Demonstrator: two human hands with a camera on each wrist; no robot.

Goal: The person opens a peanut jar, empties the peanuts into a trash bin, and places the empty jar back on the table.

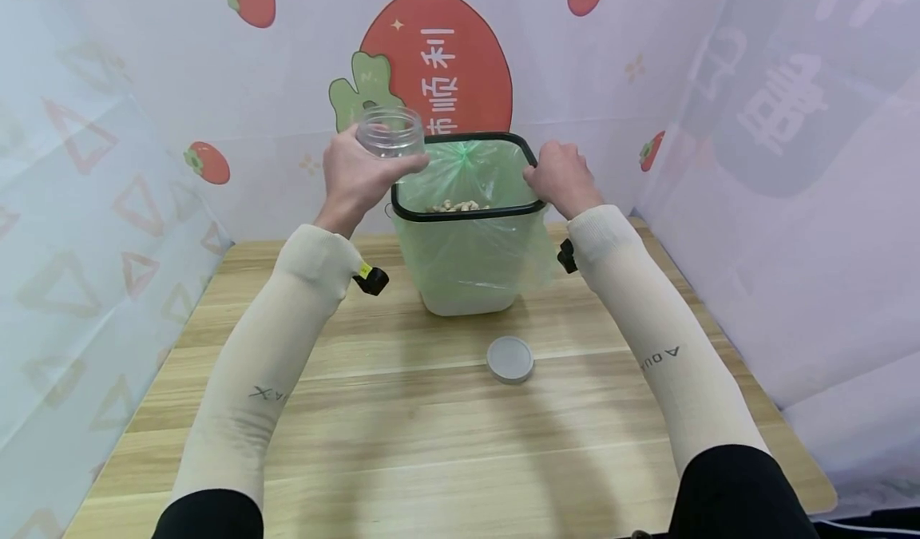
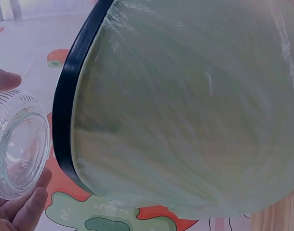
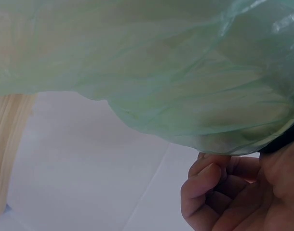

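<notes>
My left hand [image 1: 357, 173] grips a clear ribbed jar [image 1: 391, 130] at the left of the trash bin's rim. In the left wrist view, the jar's round base [image 2: 22, 149] shows between thumb and fingers. The pale green trash bin [image 1: 460, 271] has a black rim [image 1: 470, 214] and a thin green bag [image 1: 496, 164] folded over it. Light beige pieces [image 1: 458, 206] lie inside. My right hand [image 1: 564, 176] holds the rim's right side; in the right wrist view its fingers [image 3: 202, 185] are curled beside the bag, and part of its grip is out of frame.
A round grey lid [image 1: 510, 359] lies on the wooden table [image 1: 431, 443] in front of the bin. Printed cloth walls [image 1: 287, 68] stand close behind the table and on both sides. A wrist camera [image 1: 371, 280] sticks out from the left sleeve.
</notes>
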